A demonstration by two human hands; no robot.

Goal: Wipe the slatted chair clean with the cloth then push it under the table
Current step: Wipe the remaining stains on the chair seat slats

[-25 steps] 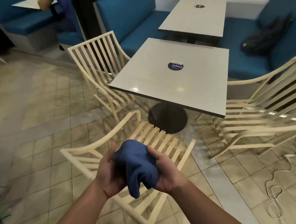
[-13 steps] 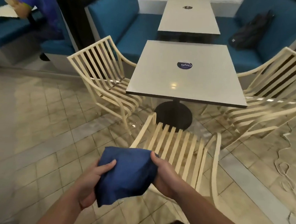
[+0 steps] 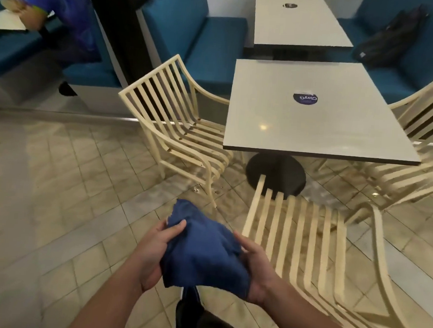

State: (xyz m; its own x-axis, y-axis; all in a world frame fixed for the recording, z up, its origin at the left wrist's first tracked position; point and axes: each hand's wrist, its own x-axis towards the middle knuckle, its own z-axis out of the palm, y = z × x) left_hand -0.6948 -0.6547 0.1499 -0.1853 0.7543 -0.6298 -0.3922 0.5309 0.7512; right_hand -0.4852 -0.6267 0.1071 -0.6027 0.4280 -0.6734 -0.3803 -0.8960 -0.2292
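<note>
Head view: left hand (image 3: 154, 256) and right hand (image 3: 257, 270) grip bunched cloth (image 3: 202, 251) front-left of table (image 3: 314, 114). Slatted chair (image 3: 297, 239) before table, not under it. Black pedestal (image 3: 275, 172) beneath table, just past seat front. Second chair (image 3: 177, 126) left of table, third chair (image 3: 418, 161) right.

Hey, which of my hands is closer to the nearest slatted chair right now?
Right. The right hand holds the blue cloth right beside the slats of the nearest chair; the left hand grips the cloth's other side, over floor tiles, farther away.
</note>
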